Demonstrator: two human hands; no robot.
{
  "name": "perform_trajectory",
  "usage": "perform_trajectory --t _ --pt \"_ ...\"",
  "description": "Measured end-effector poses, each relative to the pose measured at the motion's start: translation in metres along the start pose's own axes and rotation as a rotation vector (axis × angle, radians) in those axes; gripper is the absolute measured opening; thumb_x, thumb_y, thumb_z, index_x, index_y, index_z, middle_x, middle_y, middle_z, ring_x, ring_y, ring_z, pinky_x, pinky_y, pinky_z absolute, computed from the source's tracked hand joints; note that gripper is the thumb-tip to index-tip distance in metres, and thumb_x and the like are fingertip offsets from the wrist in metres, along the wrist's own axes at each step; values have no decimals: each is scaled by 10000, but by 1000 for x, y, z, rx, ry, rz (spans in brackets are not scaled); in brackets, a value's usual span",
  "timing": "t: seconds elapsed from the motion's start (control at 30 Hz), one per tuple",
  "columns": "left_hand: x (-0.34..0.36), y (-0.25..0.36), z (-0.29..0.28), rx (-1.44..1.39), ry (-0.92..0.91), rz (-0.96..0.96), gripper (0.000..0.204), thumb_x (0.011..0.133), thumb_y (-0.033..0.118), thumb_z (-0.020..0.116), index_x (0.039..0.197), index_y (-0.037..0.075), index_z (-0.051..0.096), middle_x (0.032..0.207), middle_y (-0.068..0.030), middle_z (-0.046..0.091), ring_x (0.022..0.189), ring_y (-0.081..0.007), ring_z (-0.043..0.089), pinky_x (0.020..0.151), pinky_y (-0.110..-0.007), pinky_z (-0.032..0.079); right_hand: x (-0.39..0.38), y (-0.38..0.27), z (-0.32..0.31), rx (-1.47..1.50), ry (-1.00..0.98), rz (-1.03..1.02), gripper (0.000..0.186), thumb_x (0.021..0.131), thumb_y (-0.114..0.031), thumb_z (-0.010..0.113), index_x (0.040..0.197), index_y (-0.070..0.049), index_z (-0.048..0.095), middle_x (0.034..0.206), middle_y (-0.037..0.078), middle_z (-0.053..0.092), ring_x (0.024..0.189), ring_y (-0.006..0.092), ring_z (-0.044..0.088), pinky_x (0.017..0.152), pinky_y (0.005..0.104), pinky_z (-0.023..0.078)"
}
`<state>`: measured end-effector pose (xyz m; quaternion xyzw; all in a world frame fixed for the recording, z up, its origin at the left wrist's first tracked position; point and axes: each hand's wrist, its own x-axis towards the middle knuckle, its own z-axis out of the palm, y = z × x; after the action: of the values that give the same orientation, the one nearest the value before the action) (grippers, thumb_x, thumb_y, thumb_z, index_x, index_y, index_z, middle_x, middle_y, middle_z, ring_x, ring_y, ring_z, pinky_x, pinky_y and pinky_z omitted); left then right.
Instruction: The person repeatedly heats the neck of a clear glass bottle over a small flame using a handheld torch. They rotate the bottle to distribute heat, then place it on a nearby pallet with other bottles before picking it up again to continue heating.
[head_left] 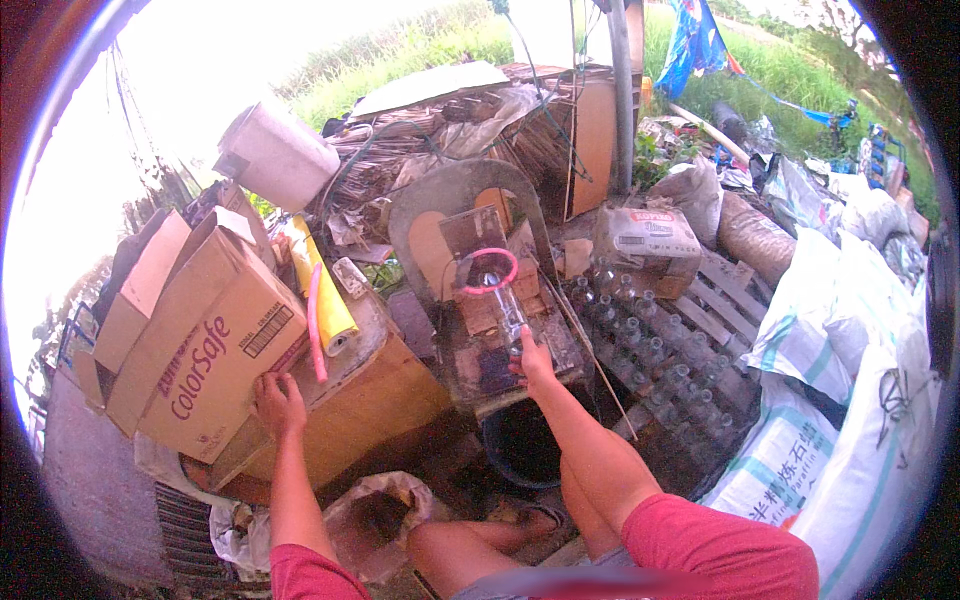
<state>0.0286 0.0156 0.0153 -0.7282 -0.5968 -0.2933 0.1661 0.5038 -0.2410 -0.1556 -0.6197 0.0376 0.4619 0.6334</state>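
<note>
Clear bottle (507,309) points lengthwise away, slightly left.

Head-worn fisheye, close above, looks down and forward past left hand (279,402), right hand (533,358).

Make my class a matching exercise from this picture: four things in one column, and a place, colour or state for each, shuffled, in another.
Things
1. Left hand
2. Roll
3. Right hand
4. Bottles

Descriptions
A. Closed around a clear container
B. Grouped to the right of the chair
C. Against the carton
D. Yellow

Pairs: 1-C, 2-D, 3-A, 4-B
</note>
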Motion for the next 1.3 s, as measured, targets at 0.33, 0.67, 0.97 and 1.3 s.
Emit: perform_trajectory --t 0.33,0.67,0.97,1.3 --pt "0 2 1 -18 -24 -26 399 1177 465 615 1317 111 734 1458 -133 748 1439 -391 673 1186 -711 430 37 31 8 -21 77 -355 918 1103 -661 817 1697 -118 375 1257 174 773 950 245 781 686 409 612" --pt "-1 -2 5 -35 -11 -22 379 1161 446 637 1311 120 758 1401 -156 796 1362 -415 726 1197 -710 434 15 6 5 52 104 -122 845 1107 -670 802 1667 -146 447 1407 211 728 1125 289 763 776 416 641" --pt "-5 -7 -5 -128 -40 42 385 1171 441 629 1353 117 730 1370 -136 810 1339 -380 747 1196 -696 432 17 16 4 109 84 -318 1035 1027 -427 982 1700 -72 281 1526 245 641 1092 340 784 846 433 670" --pt "-8 131 -62 -187 -11 863 758 1064 670 694 1563 102 641 1640 -169 626 1578 -413 560 1297 -680 368 13 4 -3 87 44 -185 1162 1053 -838 753 1761 -60 259 1113 122 813 912 227 802 687 446 476"
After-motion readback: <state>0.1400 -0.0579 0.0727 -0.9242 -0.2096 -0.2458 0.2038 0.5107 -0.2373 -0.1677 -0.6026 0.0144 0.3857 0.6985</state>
